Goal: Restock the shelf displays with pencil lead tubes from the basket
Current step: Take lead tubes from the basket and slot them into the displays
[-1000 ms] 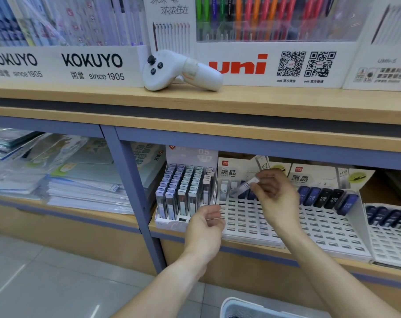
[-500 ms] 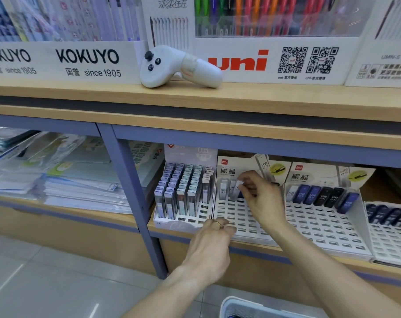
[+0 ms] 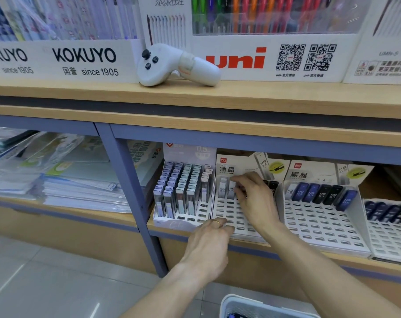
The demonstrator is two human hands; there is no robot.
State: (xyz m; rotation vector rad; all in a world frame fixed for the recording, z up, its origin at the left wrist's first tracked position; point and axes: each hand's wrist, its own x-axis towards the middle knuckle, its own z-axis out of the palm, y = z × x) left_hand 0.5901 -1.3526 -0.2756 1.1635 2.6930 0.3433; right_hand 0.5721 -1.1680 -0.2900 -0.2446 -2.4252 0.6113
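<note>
A two-level wooden shelf with blue-grey framing fills the view. Its upper level carries pen display boxes and a white handheld controller; the lower level holds stacked plastic folders on the left and a row of white slotted display trays. The leftmost tray is nearly full of upright pale tubes. The middle tray is mostly empty slots, with two whitish tubes standing in its back row. The right tray has one back row of blue and black tubes. A white basket peeks in at the bottom edge, its contents barely visible. The right hand reaches into the middle tray's back row, fingers curled and pinching a clear pencil lead tube beside the two standing ones; the tube is small, whitish and partly hidden by the fingers. The left hand, wearing a ring, grips the front lip of the middle tray, apparently steadying it. Likely risks from here: the tube could miss its narrow slot and tip against its neighbours, knocking them over, or the light tray could slide on the shelf if the steadying hand lets go. Slim, smooth tubes also look easy to drop.
</note>
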